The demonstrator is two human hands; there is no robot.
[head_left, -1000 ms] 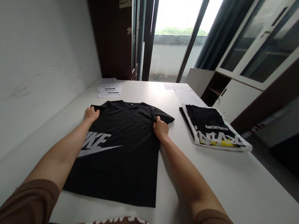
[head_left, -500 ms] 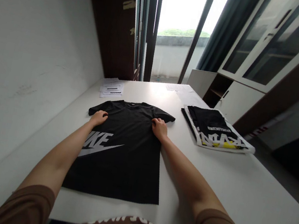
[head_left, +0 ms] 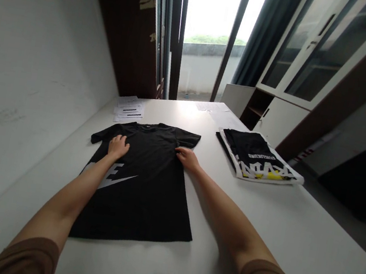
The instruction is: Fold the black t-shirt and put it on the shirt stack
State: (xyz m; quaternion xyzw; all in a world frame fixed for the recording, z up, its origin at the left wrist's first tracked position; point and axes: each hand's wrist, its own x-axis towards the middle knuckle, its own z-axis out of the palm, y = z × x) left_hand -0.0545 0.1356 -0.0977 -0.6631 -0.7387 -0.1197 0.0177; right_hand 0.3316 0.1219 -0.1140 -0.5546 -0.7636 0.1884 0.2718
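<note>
A black T-shirt (head_left: pixel 144 205) with a large grey swoosh print lies spread out on the white table (head_left: pixel 223 236), its collar facing away from me. My left hand (head_left: pixel 119 147) rests on the upper left chest of the shirt, palm down with fingers apart, and my forearm covers part of the lettering. At the shirt's right edge, just below the sleeve, my right hand (head_left: pixel 187 158) has its thumb and fingers closed on the fabric. Both sleeves lie stretched outward, and the right one angles slightly upward.
To the right sits a stack of folded clothes (head_left: pixel 250 148), black and white with some yellow. Papers (head_left: pixel 129 109) lie at the far left corner, and more sheets (head_left: pixel 213 108) at the far edge. A wall (head_left: pixel 38 86) borders the table's left side; cabinets (head_left: pixel 282 125) stand beyond it.
The shirt has turned slightly, its right side shifting away from me. My left hand has moved inward from the sleeve onto the chest with fingers spreading. The view has swung a little right.
</note>
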